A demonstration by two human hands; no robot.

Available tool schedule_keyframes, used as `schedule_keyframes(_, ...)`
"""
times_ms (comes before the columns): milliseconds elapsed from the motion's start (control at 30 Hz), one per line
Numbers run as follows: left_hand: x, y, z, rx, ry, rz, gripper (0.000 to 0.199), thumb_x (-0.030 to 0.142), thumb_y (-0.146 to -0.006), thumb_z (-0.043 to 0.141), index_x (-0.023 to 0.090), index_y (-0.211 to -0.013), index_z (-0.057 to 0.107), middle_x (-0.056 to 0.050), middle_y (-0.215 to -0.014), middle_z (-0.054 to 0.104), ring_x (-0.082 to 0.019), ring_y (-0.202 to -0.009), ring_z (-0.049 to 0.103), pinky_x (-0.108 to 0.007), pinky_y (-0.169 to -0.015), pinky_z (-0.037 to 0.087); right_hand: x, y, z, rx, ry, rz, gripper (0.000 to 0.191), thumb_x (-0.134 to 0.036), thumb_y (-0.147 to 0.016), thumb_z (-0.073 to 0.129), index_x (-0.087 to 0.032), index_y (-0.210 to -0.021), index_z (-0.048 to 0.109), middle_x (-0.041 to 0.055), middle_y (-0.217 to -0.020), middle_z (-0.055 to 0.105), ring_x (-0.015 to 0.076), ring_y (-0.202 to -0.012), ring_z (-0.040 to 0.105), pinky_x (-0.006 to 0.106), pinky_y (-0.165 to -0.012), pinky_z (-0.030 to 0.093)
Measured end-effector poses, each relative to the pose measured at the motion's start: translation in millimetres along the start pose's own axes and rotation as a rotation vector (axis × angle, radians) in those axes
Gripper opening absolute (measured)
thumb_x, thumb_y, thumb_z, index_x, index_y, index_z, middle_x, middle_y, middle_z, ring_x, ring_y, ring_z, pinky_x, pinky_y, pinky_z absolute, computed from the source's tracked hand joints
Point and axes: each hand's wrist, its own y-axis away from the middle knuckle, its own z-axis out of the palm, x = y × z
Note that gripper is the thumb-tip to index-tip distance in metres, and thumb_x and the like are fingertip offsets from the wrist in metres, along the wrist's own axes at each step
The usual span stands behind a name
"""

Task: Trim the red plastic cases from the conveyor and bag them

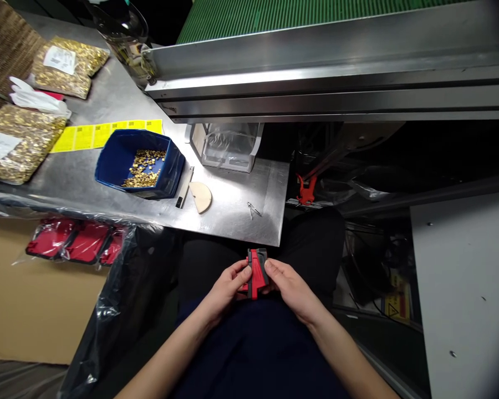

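Note:
Over my lap, just in front of the metal table's edge, both hands hold a small red and black plastic part (255, 274). My left hand (232, 282) pinches its left side, thumb on top. My right hand (286, 281) grips the right side, its thumb on the black upper portion. The fingers beneath the part are mostly hidden. Closest to it on the metal table (233, 221) lie a small metal pin-like piece (254, 209) and a half-round wooden piece (201, 197).
A blue bin (174, 166) holds small brass-coloured pieces; a clear tray (230, 147) stands beside it. Bags of brass pieces (23, 138) and a yellow label strip (95, 136) lie left. Bagged red parts (83, 242) sit lower left. A metal conveyor rail (316, 72) crosses above.

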Motion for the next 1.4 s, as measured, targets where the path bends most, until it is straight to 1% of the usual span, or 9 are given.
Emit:
schedule_keyframes(167,1,1,-1.6,0.012,-0.03,0.01,0.063,0.05,-0.093,0.072,0.018,-0.144,0.052,-0.014,-0.114,0.074,-0.022,-0.093,0.074,-0.027,-0.075,0.059,-6,2,-1,-0.009,-0.042,-0.06,0.041,-0.048,-0.096,0.064,-0.018,-0.124,0.07,0.0059,-0.098,0.075,0.0173,-0.082,0.07,0.031,-0.084,0.055)
schedule_keyframes(300,5,4,0.6,-0.024,-0.054,0.019,0.059,0.047,-0.094,0.073,0.019,-0.142,0.052,-0.013,-0.118,0.073,-0.023,-0.098,0.074,-0.026,-0.075,0.058,-6,4,-2,0.049,0.032,-0.042,0.039,-0.049,-0.097,0.061,-0.017,-0.115,0.073,0.0049,-0.089,0.074,0.0169,-0.075,0.067,0.028,-0.074,0.054)
schedule_keyframes(467,3,5,6.1,-0.09,-0.076,0.059,0.061,0.044,-0.089,0.078,0.017,-0.136,0.05,-0.013,-0.117,0.072,-0.023,-0.094,0.074,-0.03,-0.078,0.058,2,1,0,0.284,0.269,-0.109,0.046,-0.054,-0.098,0.055,-0.015,-0.077,0.067,0.0003,-0.065,0.059,0.0117,-0.059,0.05,0.022,-0.054,0.039)
schedule_keyframes(533,1,4,6.8,-0.103,-0.069,0.078,0.063,0.043,-0.086,0.082,0.016,-0.133,0.05,-0.013,-0.113,0.073,-0.022,-0.089,0.074,-0.03,-0.077,0.058,4,-1,1,0.306,0.281,-0.145,0.052,-0.058,-0.1,0.05,-0.015,-0.072,0.062,0.0001,-0.064,0.057,0.0113,-0.058,0.047,0.022,-0.054,0.036)
schedule_keyframes(833,-4,4,5.7,-0.087,-0.12,0.102,0.086,0.054,-0.085,0.08,0.017,-0.149,0.037,-0.012,-0.106,0.073,-0.023,-0.084,0.073,-0.032,-0.075,0.055,2,-1,-2,0.266,-0.091,-0.053,0.056,-0.072,-0.091,0.057,-0.017,-0.08,0.065,0.002,-0.066,0.06,0.0151,-0.06,0.05,0.026,-0.055,0.041)
schedule_keyframes(933,-5,5,5.5,-0.086,-0.146,0.143,0.079,0.052,-0.087,0.078,0.018,-0.147,0.041,-0.01,-0.105,0.071,-0.018,-0.08,0.07,-0.03,-0.075,0.053,-1,0,-5,0.294,-0.211,-0.026,0.052,-0.068,-0.088,0.064,-0.017,-0.08,0.066,0.001,-0.065,0.06,0.014,-0.059,0.048,0.025,-0.056,0.04)
schedule_keyframes(1067,3,9,7.0,-0.014,-0.287,0.26,0.067,0.042,-0.091,0.077,0.026,-0.149,0.045,-0.014,-0.144,0.057,-0.027,-0.125,0.06,-0.035,-0.099,0.052,-5,2,-6,0.285,-0.268,0.003,0.046,-0.062,-0.092,0.064,-0.017,-0.083,0.067,0.0015,-0.069,0.063,0.0144,-0.063,0.052,0.025,-0.062,0.044)
schedule_keyframes(1167,15,13,11.3,0.014,-0.345,0.354,0.066,0.04,-0.094,0.073,0.031,-0.152,0.045,-0.009,-0.159,0.044,-0.03,-0.143,0.045,-0.04,-0.112,0.046,-7,8,-1,0.291,-0.137,-0.048,0.048,-0.061,-0.095,0.059,-0.017,-0.08,0.065,0.0013,-0.07,0.061,0.0132,-0.062,0.05,0.024,-0.059,0.041)
schedule_keyframes(1400,31,18,28.7,0.02,-0.304,0.377,0.04,0.04,-0.095,0.069,0.025,-0.132,0.07,-0.008,-0.14,0.066,-0.032,-0.132,0.059,-0.043,-0.116,0.043,-8,27,19,0.302,0.327,-0.145,0.052,-0.057,-0.103,0.044,-0.017,-0.071,0.054,-0.0002,-0.062,0.051,0.0114,-0.058,0.044,0.024,-0.054,0.034)
